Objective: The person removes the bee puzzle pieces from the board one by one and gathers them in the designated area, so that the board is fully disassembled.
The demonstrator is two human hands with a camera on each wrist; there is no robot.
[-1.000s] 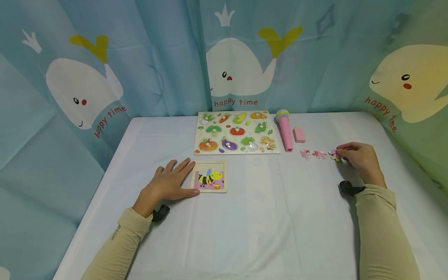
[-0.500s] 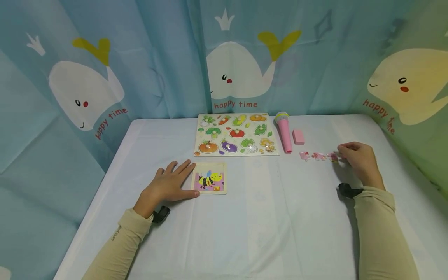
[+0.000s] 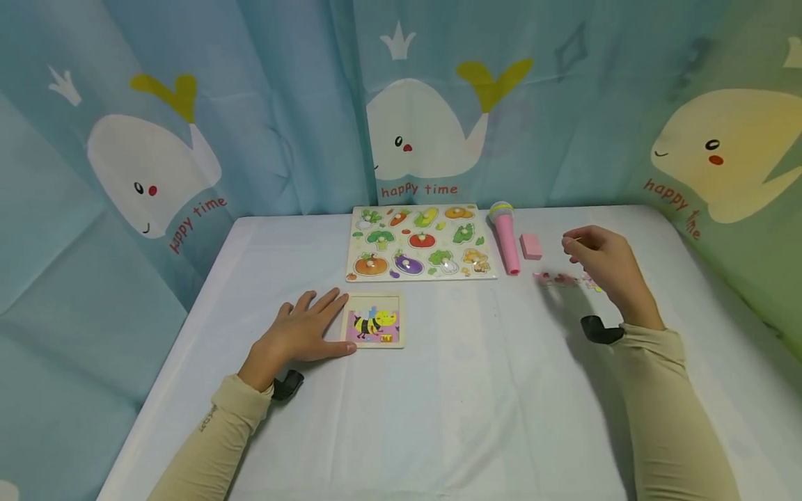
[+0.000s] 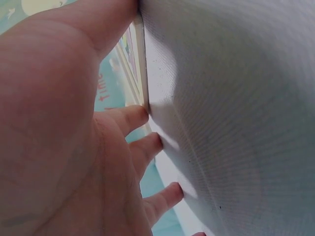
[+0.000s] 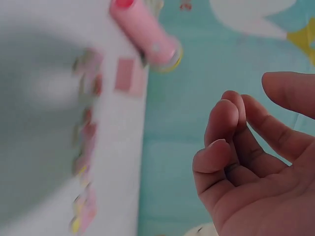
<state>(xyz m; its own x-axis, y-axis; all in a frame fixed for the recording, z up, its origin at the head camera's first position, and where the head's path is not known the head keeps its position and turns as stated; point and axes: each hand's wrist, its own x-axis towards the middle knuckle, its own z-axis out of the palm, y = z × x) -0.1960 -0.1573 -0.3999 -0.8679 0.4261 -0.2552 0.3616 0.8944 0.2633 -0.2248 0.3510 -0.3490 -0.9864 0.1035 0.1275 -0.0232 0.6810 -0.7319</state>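
Currently touching the puzzle (image 3: 374, 324) along its L edge w/ the left hand (image 3: 297, 330), fingers straight & spread, not curled round anything. Holding the right hand (image 3: 604, 261) up in the air, well R of the puzzle, fingers loosely bent, thumb a bit apart, w/ nothing seen between. On the worktop (image 3: 464, 390), below that hand and well R of the puzzle, can make out three loose pieces (image 3: 560, 280) in a row, partly shadowed. Also see, behind the puzzle, the veg board (image 3: 413, 252); behind & to its R, the mic (image 3: 508, 243) and the block (image 3: 530, 246).

Could scatter or flip the pieces by dipping fingers or sleeve (image 3: 679, 410) too low, prob. being light. Might misread their outlines b/c of the shadow. Could skid or twist the puzzle by pushing harder, w/ contact on one side only. Might set the mic rolling w/ a careless knock, given the round grip.
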